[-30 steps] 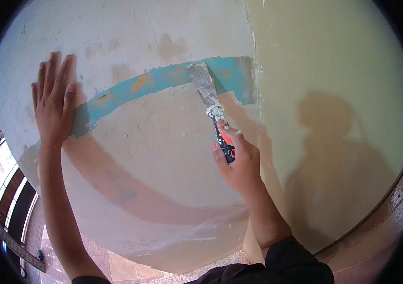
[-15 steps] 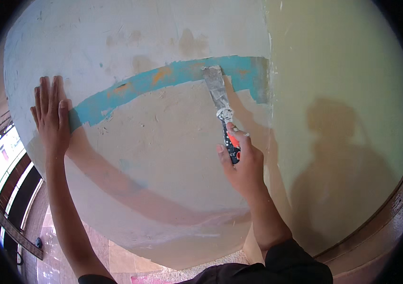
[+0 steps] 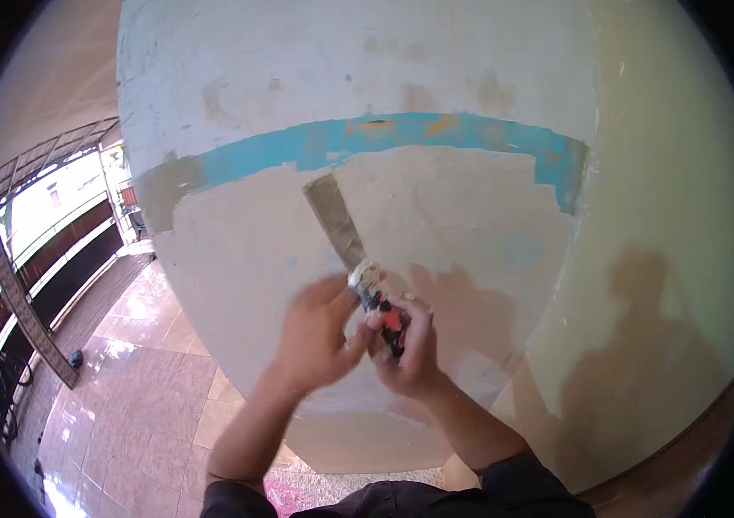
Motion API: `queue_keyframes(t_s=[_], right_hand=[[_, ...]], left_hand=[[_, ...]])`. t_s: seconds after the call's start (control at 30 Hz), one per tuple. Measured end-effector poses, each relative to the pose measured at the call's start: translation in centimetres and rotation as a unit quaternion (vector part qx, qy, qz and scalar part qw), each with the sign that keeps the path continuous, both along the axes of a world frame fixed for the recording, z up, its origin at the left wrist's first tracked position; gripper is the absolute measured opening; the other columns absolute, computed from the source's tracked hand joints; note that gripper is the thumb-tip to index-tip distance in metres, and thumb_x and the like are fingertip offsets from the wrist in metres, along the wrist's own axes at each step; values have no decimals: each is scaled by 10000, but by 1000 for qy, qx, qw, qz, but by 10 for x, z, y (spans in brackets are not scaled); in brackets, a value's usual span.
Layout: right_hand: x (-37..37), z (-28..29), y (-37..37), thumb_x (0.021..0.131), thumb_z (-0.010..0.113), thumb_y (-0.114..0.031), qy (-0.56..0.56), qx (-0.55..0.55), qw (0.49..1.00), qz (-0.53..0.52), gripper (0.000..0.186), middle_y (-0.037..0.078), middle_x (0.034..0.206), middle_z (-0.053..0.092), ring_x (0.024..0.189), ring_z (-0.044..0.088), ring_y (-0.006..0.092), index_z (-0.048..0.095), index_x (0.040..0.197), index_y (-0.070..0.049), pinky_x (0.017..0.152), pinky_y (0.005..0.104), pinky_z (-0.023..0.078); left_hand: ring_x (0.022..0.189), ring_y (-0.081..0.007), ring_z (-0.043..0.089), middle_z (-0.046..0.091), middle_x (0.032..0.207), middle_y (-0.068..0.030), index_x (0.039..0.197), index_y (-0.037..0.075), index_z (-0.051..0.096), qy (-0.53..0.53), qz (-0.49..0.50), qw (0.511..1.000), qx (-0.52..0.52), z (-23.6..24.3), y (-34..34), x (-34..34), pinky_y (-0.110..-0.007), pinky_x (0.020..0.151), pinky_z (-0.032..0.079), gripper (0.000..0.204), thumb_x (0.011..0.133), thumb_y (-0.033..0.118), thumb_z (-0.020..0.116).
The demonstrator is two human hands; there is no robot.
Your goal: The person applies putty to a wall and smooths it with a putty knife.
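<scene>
My right hand [image 3: 412, 350] is wrapped round the black-and-red handle of a putty knife [image 3: 337, 223]. White putty is caked on the knife's neck, and its flat blade points up and to the left in front of the wall. Close against the handle's left side is my left hand [image 3: 319, 337], blurred, its fingertips partly hidden behind the knife; whether it grips the handle I cannot make out. Above the blade, a curved turquoise band [image 3: 401, 129] with orange patches crosses the pale wall [image 3: 246, 250], which looks smeared with filler below the band.
A yellowish-green wall [image 3: 669, 173] meets the pale wall at a corner on the right and carries my shadow. Shiny tiled floor [image 3: 138, 371] spreads at lower left. Beyond it stand a slanting post [image 3: 17, 276] and a dark railing [image 3: 65, 268].
My left hand has left the wall and come across to the putty knife. The right hand has drawn the knife down and left, off the turquoise band. The view has swung left.
</scene>
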State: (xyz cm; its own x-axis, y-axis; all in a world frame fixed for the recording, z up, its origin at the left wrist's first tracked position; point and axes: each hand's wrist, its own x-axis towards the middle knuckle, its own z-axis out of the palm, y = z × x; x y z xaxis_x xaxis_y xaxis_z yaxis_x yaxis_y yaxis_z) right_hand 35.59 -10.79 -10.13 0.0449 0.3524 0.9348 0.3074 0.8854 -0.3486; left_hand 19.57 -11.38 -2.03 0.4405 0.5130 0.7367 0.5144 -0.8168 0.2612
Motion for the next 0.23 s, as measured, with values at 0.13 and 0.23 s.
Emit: queue_keyframes(t_s=[0.13,0.23], right_hand=[[-48,-15,0,903,652,-221,-96,-56,990,85,556,273,1126,604,926,653,420,403,1320,48,779,476,531],[-56,11,-11,925,618,-317,-286,-140,947,47,645,203,1195,612,1022,633,376,373,1437,-10,827,478,526]], left_hand=[[1128,-375,632,629,1273,-176,1350,67,472,-278,-224,914,-191,-57,2,-27,-439,966,489,437,1015,348,477],[1153,-418,614,615,1292,-164,1474,53,324,-362,-146,886,-249,-57,9,-73,-468,1038,441,694,993,526,485]])
